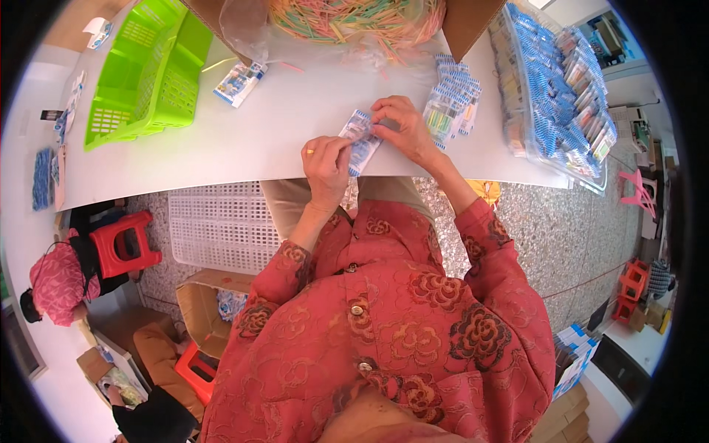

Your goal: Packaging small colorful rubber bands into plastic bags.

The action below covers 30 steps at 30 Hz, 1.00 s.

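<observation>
At the table's near edge I hold a small flat blue-and-white plastic packet (pixel 362 153), tilted with its top away from me. My left hand (pixel 326 168) grips its left side, fingers bent over it. My right hand (pixel 405 127) pinches at the packet's upper right side, thumb and fingertips together. What lies between those fingertips is too small to make out. Just right of my right hand lies an overlapping stack of similar packets (pixel 447 103), with coloured sticks showing through the front one. Another blue-and-white packet (pixel 240 83) lies farther off to the left.
A cardboard box (pixel 473 28) with a heap of pastel sticks (pixel 354 18) stands at the far middle. A green basket (pixel 140 81) is at the left. A clear bin (pixel 526 122) full of packets stands right. Below the table are a white crate (pixel 221 225) and red stool (pixel 125 244).
</observation>
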### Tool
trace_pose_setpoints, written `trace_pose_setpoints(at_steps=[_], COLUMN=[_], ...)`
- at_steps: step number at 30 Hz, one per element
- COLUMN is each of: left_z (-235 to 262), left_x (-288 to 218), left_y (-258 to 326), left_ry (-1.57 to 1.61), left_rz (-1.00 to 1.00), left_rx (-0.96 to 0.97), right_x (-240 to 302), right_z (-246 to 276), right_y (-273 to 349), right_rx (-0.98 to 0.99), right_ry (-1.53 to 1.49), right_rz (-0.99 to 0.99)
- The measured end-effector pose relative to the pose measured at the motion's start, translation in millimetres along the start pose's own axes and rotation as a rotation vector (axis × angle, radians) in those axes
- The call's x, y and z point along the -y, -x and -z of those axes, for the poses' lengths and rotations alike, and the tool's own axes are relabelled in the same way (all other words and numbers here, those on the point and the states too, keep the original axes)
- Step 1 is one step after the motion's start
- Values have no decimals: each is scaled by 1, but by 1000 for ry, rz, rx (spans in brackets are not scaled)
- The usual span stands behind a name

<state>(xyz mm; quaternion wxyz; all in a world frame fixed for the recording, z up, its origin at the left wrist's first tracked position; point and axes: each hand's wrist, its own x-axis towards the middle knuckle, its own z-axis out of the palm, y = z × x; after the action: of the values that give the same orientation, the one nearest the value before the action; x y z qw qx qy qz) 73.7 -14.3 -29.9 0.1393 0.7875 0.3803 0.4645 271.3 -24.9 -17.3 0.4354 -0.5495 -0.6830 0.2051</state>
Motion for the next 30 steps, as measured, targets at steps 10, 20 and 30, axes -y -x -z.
trace_pose_setpoints(at_steps=[10, 20, 30], left_z=[26, 44, 41], left_x=[-14, -23, -26], left_y=[-30, -32, -32], left_ry=[403, 534, 865], left_rz=[257, 428, 547], left_rx=[123, 246, 76], right_x=[47, 91, 127], right_z=[24, 36, 49], right_y=[-23, -30, -22], right_rx=[156, 158, -25], right_ry=[-96, 10, 68], right_rz=[-29, 134, 191])
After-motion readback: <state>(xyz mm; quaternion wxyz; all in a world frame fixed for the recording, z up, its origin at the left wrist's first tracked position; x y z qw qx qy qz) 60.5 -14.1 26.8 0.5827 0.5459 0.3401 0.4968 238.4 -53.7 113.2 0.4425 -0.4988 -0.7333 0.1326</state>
